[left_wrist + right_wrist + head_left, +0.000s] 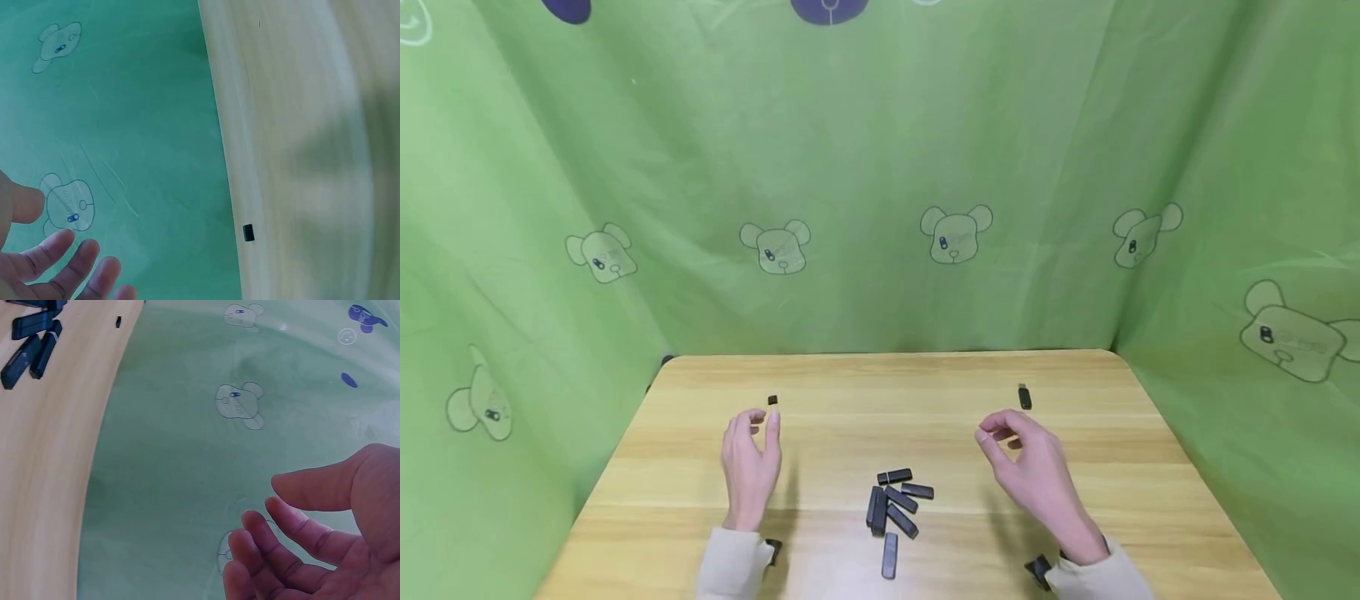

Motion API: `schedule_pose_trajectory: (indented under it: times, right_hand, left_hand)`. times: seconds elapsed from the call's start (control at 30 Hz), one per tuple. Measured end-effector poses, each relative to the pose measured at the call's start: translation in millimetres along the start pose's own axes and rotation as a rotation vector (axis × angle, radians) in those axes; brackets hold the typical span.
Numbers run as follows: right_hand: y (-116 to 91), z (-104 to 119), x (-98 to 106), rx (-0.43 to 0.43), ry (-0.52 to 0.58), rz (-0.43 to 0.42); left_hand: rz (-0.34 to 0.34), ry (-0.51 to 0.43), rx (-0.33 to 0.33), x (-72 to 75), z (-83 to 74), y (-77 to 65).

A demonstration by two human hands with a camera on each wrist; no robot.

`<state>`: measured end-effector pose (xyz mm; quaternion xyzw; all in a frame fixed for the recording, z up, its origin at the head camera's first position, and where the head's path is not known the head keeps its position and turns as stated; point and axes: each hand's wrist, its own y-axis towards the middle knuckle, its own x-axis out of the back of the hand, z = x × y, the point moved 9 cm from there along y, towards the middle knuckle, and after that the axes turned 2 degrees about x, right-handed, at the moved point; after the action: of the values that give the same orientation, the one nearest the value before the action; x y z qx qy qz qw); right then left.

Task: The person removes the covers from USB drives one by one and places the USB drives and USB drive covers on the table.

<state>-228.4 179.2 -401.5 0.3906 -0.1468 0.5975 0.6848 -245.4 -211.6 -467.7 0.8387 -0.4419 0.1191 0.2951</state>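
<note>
While a green curtain (857, 308) printed with round-eared animal heads hangs along the left, far and right sides of the wooden table (647, 500), two hands are held above the tabletop. On the left, the left hand (751, 467) is empty, its fingers loosely bent and its thumb apart from them. A pale left sleeve (730, 567) covers the forearm, with a small dark device (772, 551) at the wrist. Just beyond the fingertips on the far side lies a small black cap (772, 400), near the far edge of the table.

In the middle, on the near half, lies a loose group of dark sticks. Two of them, a left stick (872, 506) and a thicker stick (879, 515), lie side by side. A banded stick (895, 477) is at the far end of the group, and a greyish stick (890, 556) lies apart on the near side. Three more fan out to the right.

On the right, a black USB stick (1025, 400) with its plug bare lies near the far edge, beyond the right hand (1036, 471). That hand is empty too, fingers softly curved and a gap left between thumb and forefinger. Its pale right sleeve (1101, 575) is at the near side.
</note>
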Motion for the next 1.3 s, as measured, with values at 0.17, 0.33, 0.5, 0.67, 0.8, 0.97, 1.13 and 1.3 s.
schedule_pose_trajectory:
  times: [0.17, 0.33, 0.5, 0.67, 0.8, 0.97, 1.13, 1.3]
  right_hand:
    - [4.8, -8.2, -13.9, -0.003, -0.009, 0.033]
    - [8.1, -16.4, -29.1, 0.001, -0.02, 0.055]
    - [8.7, -22.2, -48.1, 0.002, -0.022, 0.1]
    - [5.2, -29.6, -70.7, -0.013, -0.04, 0.17]
    - [0.4, -37.6, -90.8, -0.037, -0.061, 0.24]
    - [-6.5, -43.1, -112.3, -0.043, -0.067, 0.31]
    - [-14.4, -46.8, -130.4, -0.043, -0.069, 0.375]
    - [-21.3, -48.9, -142.3, -0.009, -0.106, 0.415]
  left_hand:
    - [-0.039, -0.014, -0.048, 7.0, -9.9, -18.3]
    - [-0.046, 0.021, -0.136, 5.1, -21.1, -29.9]
    - [-0.03, 0.081, -0.157, 0.9, -21.7, -42.4]
    - [-0.011, 0.174, -0.181, -4.2, -19.0, -55.3]
    - [-0.009, 0.206, -0.189, -6.5, -15.3, -62.4]
    - [-0.009, 0.189, -0.162, -6.5, -9.2, -67.6]
    - [0.02, 0.189, -0.142, -8.9, -5.4, -69.8]
    - [0.055, 0.203, -0.152, -11.7, -4.6, -71.1]
